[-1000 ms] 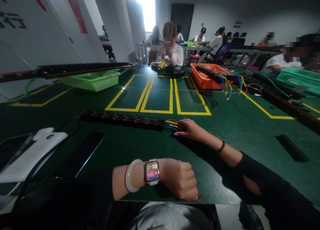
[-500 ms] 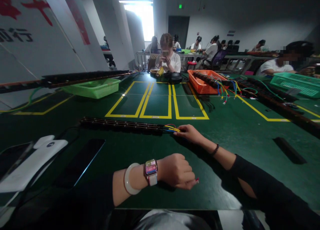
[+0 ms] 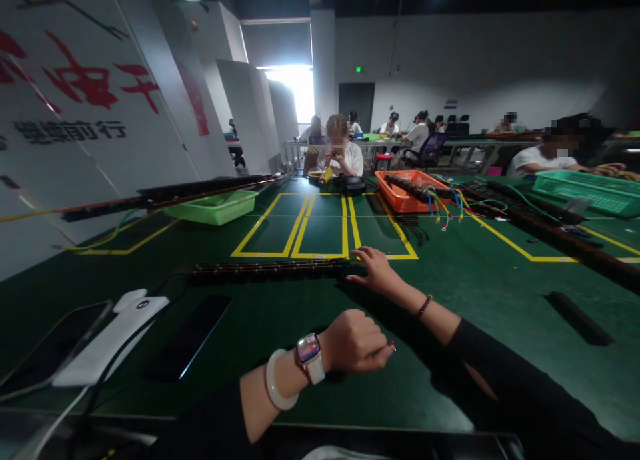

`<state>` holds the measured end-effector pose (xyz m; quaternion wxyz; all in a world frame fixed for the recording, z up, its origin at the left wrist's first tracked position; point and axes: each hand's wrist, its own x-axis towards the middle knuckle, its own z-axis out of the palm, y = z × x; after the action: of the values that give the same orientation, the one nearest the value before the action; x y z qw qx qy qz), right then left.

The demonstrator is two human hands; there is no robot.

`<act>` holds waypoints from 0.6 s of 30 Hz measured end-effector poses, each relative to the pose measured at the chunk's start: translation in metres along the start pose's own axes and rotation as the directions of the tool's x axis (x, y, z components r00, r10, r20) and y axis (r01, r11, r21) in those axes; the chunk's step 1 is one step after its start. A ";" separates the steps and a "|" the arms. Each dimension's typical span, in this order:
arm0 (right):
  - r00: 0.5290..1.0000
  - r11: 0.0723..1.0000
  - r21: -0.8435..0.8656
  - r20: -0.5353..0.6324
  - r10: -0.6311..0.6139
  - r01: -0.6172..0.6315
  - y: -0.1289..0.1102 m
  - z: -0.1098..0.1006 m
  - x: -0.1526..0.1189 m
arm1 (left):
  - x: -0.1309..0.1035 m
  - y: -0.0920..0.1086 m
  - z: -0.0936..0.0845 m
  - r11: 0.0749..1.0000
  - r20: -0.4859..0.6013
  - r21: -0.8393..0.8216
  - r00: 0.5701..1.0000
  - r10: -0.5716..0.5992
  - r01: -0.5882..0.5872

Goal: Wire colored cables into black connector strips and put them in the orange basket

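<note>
A long dark wire harness lies across the green table, its right end by my right hand. That hand's fingers are spread, with thumb and fingertips on either side of the harness end; nothing is gripped between them. Nearer the front edge, my left hand is closed with its back up, a watch and a pale bangle on its wrist. A small red and silvery tip shows at its fingertips, too small to name. Whatever lies inside the curled fingers is hidden.
A black phone and a white device with cables lie at the left. Farther back stand a light green basket, an orange basket holding wired parts, and a teal basket. A person sits opposite.
My right hand has opened at the harness end, where it had held the yellow and blue wires. The camera view has tilted up. My left hand stays closed in nearly the same place.
</note>
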<state>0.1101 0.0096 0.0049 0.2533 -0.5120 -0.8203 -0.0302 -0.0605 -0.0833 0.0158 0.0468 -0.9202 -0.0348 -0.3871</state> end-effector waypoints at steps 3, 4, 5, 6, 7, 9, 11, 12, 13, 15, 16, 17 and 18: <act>0.994 0.998 0.005 0.086 -0.071 0.070 -0.012 0.006 0.024 | 0.003 0.018 -0.010 0.999 -0.040 0.037 0.999 0.019 -0.018; 0.989 0.997 0.001 0.129 -0.079 0.079 -0.015 0.006 0.032 | 0.003 0.026 -0.014 0.999 -0.057 0.042 0.998 0.012 -0.009; 0.982 0.996 -0.018 0.174 -0.080 0.085 -0.018 0.003 0.039 | 0.002 0.035 -0.019 0.999 -0.076 0.039 0.997 -0.012 0.015; 0.974 0.994 -0.058 0.212 -0.078 0.092 -0.020 -0.001 0.045 | -0.001 0.044 -0.024 0.998 -0.102 0.028 0.993 -0.052 0.055; 0.968 0.987 -0.120 0.237 -0.078 0.109 -0.023 -0.007 0.051 | -0.005 0.053 -0.029 0.994 -0.128 0.010 0.986 -0.111 0.113; 0.964 0.946 -0.276 0.246 -0.103 0.171 -0.032 -0.018 0.058 | -0.018 0.071 -0.038 0.964 -0.193 -0.040 0.945 -0.266 0.263; 0.959 0.885 -0.396 0.232 -0.162 0.245 -0.042 -0.024 0.062 | -0.033 0.085 -0.045 0.900 -0.253 -0.108 0.864 -0.435 0.422; 0.953 0.866 -0.417 0.239 -0.188 0.275 -0.048 -0.023 0.064 | -0.041 0.090 -0.048 0.862 -0.277 -0.154 0.816 -0.507 0.483; 0.944 0.860 -0.415 0.259 -0.203 0.299 -0.053 -0.020 0.065 | -0.048 0.095 -0.051 0.823 -0.289 -0.196 0.771 -0.568 0.533; 0.926 0.872 -0.371 0.319 -0.204 0.320 -0.059 -0.010 0.066 | -0.060 0.102 -0.057 0.751 -0.299 -0.269 0.689 -0.660 0.603; 0.918 0.882 -0.349 0.347 -0.192 0.316 -0.060 -0.004 0.066 | -0.065 0.106 -0.060 0.716 -0.296 -0.295 0.652 -0.698 0.633; 0.914 0.892 -0.335 0.366 -0.173 0.303 -0.059 0.002 0.066 | -0.070 0.109 -0.063 0.683 -0.290 -0.317 0.618 -0.731 0.658; 0.914 0.899 -0.330 0.375 -0.155 0.288 -0.058 0.007 0.066 | -0.075 0.113 -0.065 0.650 -0.282 -0.336 0.585 -0.760 0.682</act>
<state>0.0348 0.0386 0.0401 -0.0007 -0.4502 -0.8836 -0.1284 -0.1475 -0.2051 0.0012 -0.1975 -0.7258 -0.3591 -0.5525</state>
